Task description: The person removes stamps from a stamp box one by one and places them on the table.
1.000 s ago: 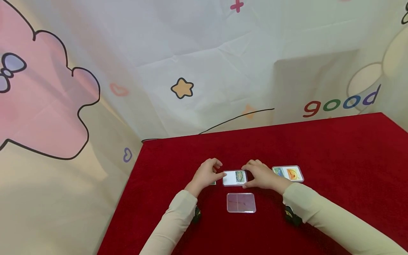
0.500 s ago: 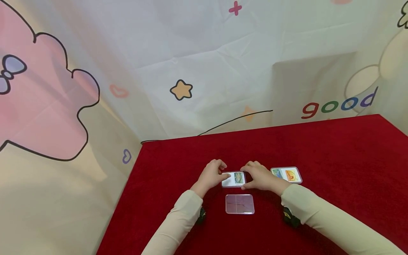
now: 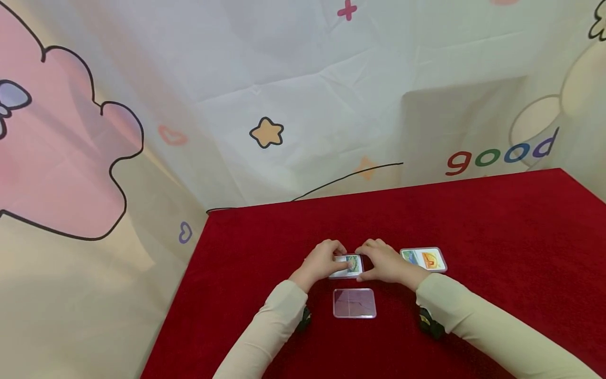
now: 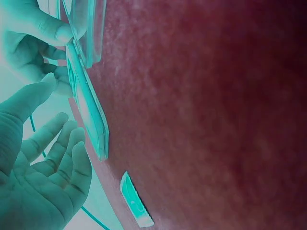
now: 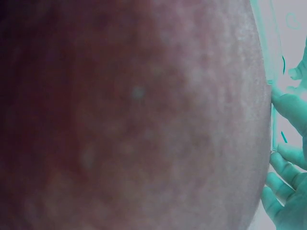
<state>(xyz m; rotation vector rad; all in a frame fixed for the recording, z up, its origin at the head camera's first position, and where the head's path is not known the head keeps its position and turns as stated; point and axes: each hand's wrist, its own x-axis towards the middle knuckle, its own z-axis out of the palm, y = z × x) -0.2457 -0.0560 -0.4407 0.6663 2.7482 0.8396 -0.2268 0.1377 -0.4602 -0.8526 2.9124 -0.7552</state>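
A flat clear display case (image 3: 339, 273) with a white insert and a small greenish picture lies on the red table. My right hand (image 3: 385, 263) grips its right end between thumb and fingers. My left hand (image 3: 324, 260) hovers over its left part, fingers loosely bent; in the left wrist view nothing shows between thumb and fingers. A small piece with a toothed edge, like a postage stamp (image 4: 135, 201), lies on the cloth past the case's left end; the hand hides it in the head view. Nearer me lies a clear plastic lid (image 3: 354, 303).
Another clear case (image 3: 424, 259) with two colourful stamp-like pictures lies to the right, partly behind my right hand. The red cloth (image 3: 265, 231) covers the table, which ends at a printed fabric backdrop (image 3: 322, 131).
My left hand has moved right, from beside the case's left end to over the case, covering more of it. The right hand has kept its grip on the right end.
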